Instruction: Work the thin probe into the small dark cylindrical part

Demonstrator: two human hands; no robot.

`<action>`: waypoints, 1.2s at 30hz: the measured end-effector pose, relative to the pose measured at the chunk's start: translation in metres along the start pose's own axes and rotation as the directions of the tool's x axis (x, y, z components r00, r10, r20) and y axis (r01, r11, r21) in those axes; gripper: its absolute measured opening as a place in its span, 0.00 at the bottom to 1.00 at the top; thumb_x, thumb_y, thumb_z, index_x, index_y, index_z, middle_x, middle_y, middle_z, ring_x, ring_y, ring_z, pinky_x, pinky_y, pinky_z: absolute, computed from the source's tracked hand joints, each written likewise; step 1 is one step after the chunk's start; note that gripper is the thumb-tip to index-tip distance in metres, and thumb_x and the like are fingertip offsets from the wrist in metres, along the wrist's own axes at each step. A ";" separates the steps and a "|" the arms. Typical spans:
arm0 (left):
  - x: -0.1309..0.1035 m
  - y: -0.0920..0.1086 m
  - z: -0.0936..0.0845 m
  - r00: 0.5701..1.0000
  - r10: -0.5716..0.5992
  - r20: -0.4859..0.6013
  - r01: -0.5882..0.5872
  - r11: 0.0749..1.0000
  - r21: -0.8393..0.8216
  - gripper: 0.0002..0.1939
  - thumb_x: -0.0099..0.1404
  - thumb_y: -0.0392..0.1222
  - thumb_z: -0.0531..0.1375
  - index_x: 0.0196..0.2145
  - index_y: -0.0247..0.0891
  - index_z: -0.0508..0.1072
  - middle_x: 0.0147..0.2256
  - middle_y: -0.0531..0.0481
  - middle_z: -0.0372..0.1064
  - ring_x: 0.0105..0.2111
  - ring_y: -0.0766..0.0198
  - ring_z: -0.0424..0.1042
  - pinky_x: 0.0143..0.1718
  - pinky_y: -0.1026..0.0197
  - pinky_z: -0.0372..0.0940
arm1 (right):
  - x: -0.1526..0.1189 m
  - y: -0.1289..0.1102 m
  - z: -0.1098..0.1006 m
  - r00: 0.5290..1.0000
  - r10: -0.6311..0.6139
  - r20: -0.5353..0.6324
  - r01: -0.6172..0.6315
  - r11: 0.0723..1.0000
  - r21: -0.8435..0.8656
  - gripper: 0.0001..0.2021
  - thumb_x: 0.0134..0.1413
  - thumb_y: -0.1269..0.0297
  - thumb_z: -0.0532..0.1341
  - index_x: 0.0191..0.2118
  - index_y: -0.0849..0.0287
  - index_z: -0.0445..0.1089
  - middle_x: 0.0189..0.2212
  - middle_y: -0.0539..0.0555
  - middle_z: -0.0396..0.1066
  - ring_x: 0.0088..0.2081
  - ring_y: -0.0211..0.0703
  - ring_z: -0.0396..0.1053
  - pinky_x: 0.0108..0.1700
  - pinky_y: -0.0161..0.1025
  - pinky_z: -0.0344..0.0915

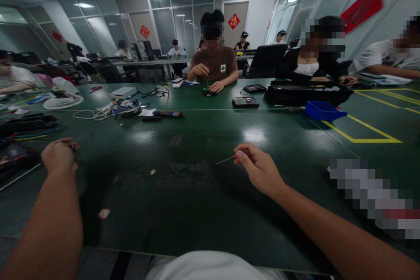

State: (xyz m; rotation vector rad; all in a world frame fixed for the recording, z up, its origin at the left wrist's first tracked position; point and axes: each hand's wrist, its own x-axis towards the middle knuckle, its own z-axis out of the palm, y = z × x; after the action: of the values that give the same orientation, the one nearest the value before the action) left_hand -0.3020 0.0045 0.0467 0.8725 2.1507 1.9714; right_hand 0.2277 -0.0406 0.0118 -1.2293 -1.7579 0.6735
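Observation:
My right hand (pixel 260 168) is closed around a small screwdriver (pixel 225 160) with a red handle, its thin shaft pointing left above the green table (pixel 193 218). Over at the left side, my left hand (pixel 60 156) has its fingers curled in. Something small and dark shows at those fingertips, too little of it to name. Close beside that hand lie a dark, cluttered heap (pixel 16 159) and a thin metal rod (pixel 21 177). Small paper scraps (pixel 104 214) lie on the tabletop between my arms.
Across the table a person (pixel 214 63) works on a small device with a tool. Opened hard drives (pixel 245 102), a long black tray (pixel 308 92) and a blue scoop-like bin (pixel 323 110) stand at the far right. Cables (pixel 123 108) and a dark cylindrical tool (pixel 169 114) lie mid-left.

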 end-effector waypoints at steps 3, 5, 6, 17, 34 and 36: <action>-0.002 0.007 0.007 0.987 -0.134 -0.090 0.128 0.989 -0.071 0.10 0.51 0.21 0.48 0.24 0.33 0.60 0.19 0.55 0.57 0.19 0.69 0.58 0.26 0.67 0.58 | 0.000 -0.002 0.000 1.000 -0.001 -0.001 0.001 1.000 0.002 0.11 0.66 0.55 0.56 0.42 0.55 0.71 0.30 0.53 0.78 0.34 0.46 0.78 0.38 0.42 0.70; -0.005 0.013 0.012 0.978 -0.186 -0.096 0.176 0.979 -0.103 0.11 0.53 0.21 0.47 0.24 0.33 0.60 0.19 0.55 0.56 0.20 0.69 0.58 0.26 0.68 0.58 | 0.000 -0.003 0.000 1.000 -0.007 -0.005 0.007 1.000 0.008 0.11 0.66 0.55 0.56 0.42 0.55 0.71 0.31 0.53 0.78 0.34 0.46 0.78 0.38 0.42 0.70; -0.007 0.017 0.014 0.976 -0.200 -0.084 0.190 0.975 -0.115 0.11 0.53 0.20 0.47 0.25 0.33 0.60 0.20 0.55 0.56 0.20 0.69 0.59 0.26 0.68 0.58 | 0.000 -0.004 0.000 1.000 -0.009 -0.009 0.009 1.000 0.012 0.11 0.66 0.55 0.56 0.42 0.55 0.71 0.31 0.53 0.78 0.34 0.46 0.78 0.38 0.42 0.70; -0.124 0.071 0.088 0.758 -0.067 0.649 0.218 0.964 -0.155 0.27 0.51 0.18 0.59 0.48 0.36 0.66 0.39 0.50 0.67 0.34 0.68 0.71 0.34 0.66 0.64 | 0.001 0.000 0.004 0.998 0.054 0.028 -0.057 0.990 0.129 0.11 0.64 0.55 0.58 0.45 0.55 0.70 0.37 0.55 0.78 0.39 0.46 0.77 0.42 0.43 0.71; -0.273 0.056 0.148 0.272 0.301 0.914 -0.238 0.941 -0.239 0.25 0.59 0.31 0.66 0.53 0.48 0.76 0.52 0.46 0.73 0.53 0.49 0.72 0.58 0.44 0.62 | 0.003 -0.004 -0.004 0.971 0.050 -0.235 0.025 0.952 0.305 0.10 0.62 0.56 0.60 0.40 0.55 0.73 0.29 0.51 0.76 0.32 0.43 0.74 0.37 0.41 0.70; -0.268 0.050 0.147 0.277 0.345 0.897 -0.280 0.922 -0.268 0.23 0.59 0.32 0.66 0.52 0.47 0.76 0.52 0.45 0.74 0.54 0.49 0.71 0.59 0.44 0.61 | 0.004 -0.003 -0.003 0.977 0.061 -0.204 0.004 0.952 0.305 0.11 0.61 0.55 0.61 0.43 0.56 0.73 0.33 0.53 0.78 0.35 0.45 0.77 0.41 0.44 0.72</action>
State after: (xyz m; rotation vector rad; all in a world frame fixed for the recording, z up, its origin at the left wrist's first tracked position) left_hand 0.0022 0.0095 -0.0107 1.9247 1.2118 1.0070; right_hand 0.2285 -0.0380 0.0176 -1.0715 -1.4037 0.7691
